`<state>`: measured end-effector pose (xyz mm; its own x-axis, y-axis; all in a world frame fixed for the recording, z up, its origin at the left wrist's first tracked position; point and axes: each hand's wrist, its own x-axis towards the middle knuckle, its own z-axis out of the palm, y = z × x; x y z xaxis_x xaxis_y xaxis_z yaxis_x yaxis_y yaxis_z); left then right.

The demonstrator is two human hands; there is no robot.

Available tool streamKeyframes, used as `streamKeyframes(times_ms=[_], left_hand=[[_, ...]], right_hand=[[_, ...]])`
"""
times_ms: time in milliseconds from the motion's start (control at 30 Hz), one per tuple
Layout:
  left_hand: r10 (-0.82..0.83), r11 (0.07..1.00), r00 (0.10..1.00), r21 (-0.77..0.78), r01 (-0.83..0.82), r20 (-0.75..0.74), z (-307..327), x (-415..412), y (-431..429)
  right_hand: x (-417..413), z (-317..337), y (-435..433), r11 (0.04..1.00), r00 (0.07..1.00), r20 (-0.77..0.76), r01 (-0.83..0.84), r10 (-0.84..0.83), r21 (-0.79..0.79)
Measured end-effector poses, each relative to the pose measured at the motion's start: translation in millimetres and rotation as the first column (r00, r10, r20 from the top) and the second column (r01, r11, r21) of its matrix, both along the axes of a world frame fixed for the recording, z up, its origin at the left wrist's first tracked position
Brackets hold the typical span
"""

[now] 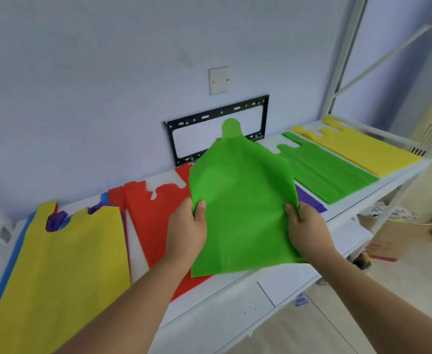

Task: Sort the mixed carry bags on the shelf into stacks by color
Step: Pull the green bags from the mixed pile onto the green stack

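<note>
I hold a green carry bag above the white shelf, lifted and bowed, its handle pointing at the wall. My left hand grips its left edge and my right hand grips its right edge. Flat on the shelf lie a green stack and a yellow stack to the right. Under the held bag sit a red bag and a purple bag. At the left a yellow bag covers purple and blue bags.
A black metal bracket and a wall plate are on the wall behind the shelf. A white shelf post rises at the right. A lower shelf level and the floor with clutter lie below.
</note>
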<state>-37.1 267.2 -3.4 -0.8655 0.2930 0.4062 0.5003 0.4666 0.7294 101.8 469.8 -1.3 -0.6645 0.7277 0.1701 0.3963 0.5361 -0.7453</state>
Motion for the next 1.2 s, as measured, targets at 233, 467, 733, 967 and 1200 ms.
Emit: streamKeyframes(times_ms=[233,467,733,967,1200], left_hand=[[-0.139,0.99,0.99,0.011,0.138,0.008,-0.6,46.2,154.7],[-0.179,0.984,0.982,0.019,0.178,0.064,-1.4,63.2,247.5],[-0.104,0.995,0.989,0.005,0.104,0.108,-4.4,15.8,322.3],[-0.008,0.999,1.0,0.032,0.008,0.023,20.5,-77.7,392.7],[0.139,0.982,0.987,0.144,-0.126,-0.084,50.9,-99.0,429.9]], right_hand=[[70.5,-0.5,138.0,0.993,0.993,0.054,0.111,-0.109,-0.037],[92.0,-1.5,233.0,0.992,0.98,0.159,0.124,-0.119,-0.024],[30.4,4.4,320.4,0.999,0.974,0.224,0.034,-0.033,0.0],[-83.6,36.6,399.6,0.988,0.975,0.218,-0.07,0.039,0.138],[-141.5,65.3,449.7,0.973,0.987,-0.008,-0.157,0.161,0.167]])
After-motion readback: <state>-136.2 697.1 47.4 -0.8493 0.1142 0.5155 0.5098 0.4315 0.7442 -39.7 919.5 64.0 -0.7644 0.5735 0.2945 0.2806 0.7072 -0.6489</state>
